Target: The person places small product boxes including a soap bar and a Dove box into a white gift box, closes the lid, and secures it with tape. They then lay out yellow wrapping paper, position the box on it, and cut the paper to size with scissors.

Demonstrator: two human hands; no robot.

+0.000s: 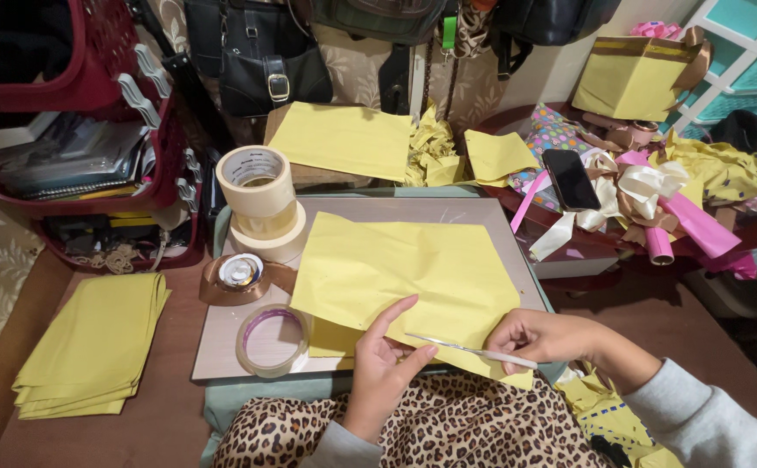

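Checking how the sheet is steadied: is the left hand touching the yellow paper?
Touching. The head view shows the left hand with its fingers lying on the yellow paper's lower edge.

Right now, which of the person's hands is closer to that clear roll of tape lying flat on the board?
The left hand. It sits just right of the clear tape roll, touching the yellow paper. The right hand is farther right, holding a thin white tool across the paper.

Dark brown wooden floor (153, 416) is showing under everything, a patterned beige wall (357, 65) is sitting behind the hanging black leather bags (257, 52), and a white shelf with teal drawers (742, 52) is standing far right.
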